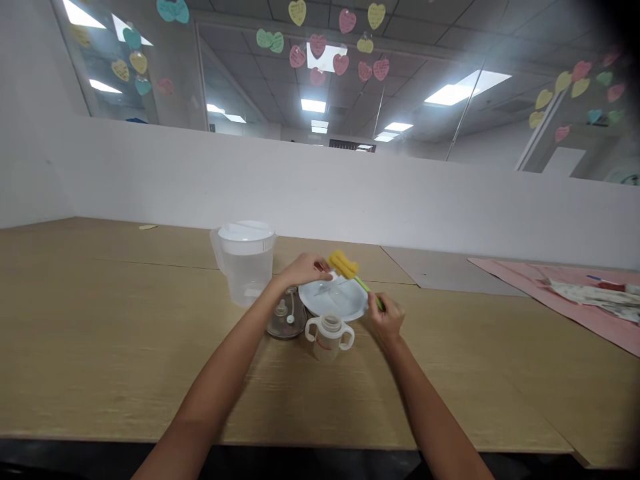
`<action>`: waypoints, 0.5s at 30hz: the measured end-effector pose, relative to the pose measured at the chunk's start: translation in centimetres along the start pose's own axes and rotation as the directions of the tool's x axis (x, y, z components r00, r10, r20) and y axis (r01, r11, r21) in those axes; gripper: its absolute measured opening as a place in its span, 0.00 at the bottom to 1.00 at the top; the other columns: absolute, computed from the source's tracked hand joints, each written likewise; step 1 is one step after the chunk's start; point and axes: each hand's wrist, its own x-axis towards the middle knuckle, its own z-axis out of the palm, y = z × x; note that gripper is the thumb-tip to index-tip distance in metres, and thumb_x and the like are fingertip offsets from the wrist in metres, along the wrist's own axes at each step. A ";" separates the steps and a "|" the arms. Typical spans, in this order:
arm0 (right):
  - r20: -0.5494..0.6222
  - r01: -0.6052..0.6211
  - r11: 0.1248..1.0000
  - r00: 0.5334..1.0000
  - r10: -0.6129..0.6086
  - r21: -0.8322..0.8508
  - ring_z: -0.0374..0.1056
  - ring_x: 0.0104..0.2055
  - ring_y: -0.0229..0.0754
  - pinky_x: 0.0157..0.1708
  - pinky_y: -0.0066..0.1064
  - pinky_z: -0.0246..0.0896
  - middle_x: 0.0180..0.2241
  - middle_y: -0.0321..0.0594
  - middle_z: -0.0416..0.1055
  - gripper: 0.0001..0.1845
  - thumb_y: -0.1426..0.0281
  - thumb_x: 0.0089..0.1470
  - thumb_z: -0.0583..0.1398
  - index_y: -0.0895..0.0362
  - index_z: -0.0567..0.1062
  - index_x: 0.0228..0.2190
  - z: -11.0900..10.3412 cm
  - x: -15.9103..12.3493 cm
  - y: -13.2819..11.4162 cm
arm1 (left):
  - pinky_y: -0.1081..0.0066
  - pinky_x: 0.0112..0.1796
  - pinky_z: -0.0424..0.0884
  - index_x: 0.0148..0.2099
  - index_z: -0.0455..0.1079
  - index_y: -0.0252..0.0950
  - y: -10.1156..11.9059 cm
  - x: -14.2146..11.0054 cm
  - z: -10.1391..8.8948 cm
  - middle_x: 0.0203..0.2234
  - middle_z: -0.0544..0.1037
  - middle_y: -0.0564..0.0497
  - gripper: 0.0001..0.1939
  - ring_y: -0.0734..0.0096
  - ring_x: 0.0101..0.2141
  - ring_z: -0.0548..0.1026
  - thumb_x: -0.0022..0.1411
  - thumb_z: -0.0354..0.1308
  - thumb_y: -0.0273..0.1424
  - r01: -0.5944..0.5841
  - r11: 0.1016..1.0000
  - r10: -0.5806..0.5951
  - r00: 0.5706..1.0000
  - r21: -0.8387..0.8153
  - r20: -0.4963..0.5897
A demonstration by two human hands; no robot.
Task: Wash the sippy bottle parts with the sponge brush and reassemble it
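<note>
Gripping the green-handled sponge brush (345,265) tightly in the right hand (388,318), at 4 o'clock of the white bowl (354,305), with the yellow head raised over the rim towards 1 o'clock. Curling the fingers of the left hand (305,269) close beside that head, at 11 o'clock; cannot tell whether grasping anything. Could topple the two-handled cup (327,344), upright and uncapped at 6 o'clock, by dropping the brush or a wrist too low. Might also sweep the small teat (281,309) and straw (291,315) off the round dark tray (285,332) at 8 o'clock, through lowering the left forearm, so near above. May bump the translucent jug (250,273) at 10 o'clock by swinging that arm outward. Could spatter the tabletop (150,333) by flicking the sponge, if wet; impossible to tell.
</note>
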 end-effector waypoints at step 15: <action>-0.109 -0.015 0.987 0.994 -0.003 -0.159 0.49 0.16 0.31 0.19 0.25 0.39 0.12 0.35 0.60 0.24 0.56 0.52 0.51 0.60 0.70 0.17 0.9 0.1 0.5 | 0.68 0.31 0.67 0.20 0.71 0.31 -2.0 -1.7 -2.5 0.22 0.76 0.44 0.09 0.59 0.29 0.74 0.31 0.66 0.25 0.352 0.805 -0.471 0.869 0.478 0.153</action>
